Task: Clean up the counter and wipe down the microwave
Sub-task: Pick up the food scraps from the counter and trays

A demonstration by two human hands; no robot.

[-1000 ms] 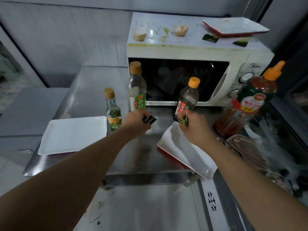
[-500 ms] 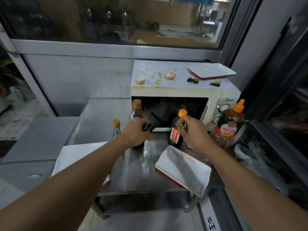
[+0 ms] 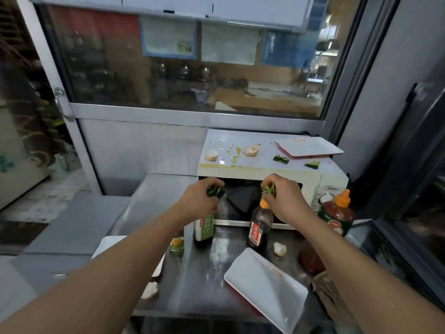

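My left hand (image 3: 198, 201) pinches a dark green scrap (image 3: 215, 191) and my right hand (image 3: 284, 198) pinches thin green stems (image 3: 269, 189), both raised in front of the microwave (image 3: 310, 186). Its top holds eggshells (image 3: 211, 155) and more scraps, so I should gather those carefully, keeping both pinches tight so nothing drops.

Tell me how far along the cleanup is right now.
Early stage. In hand: the left hand pinches a dark green scrap and the right hand pinches thin green shreds. Left: eggshells, yellow smears, cucumber pieces and a plate sit on the microwave; bottles and another plate remain on the counter. No wiping shows.
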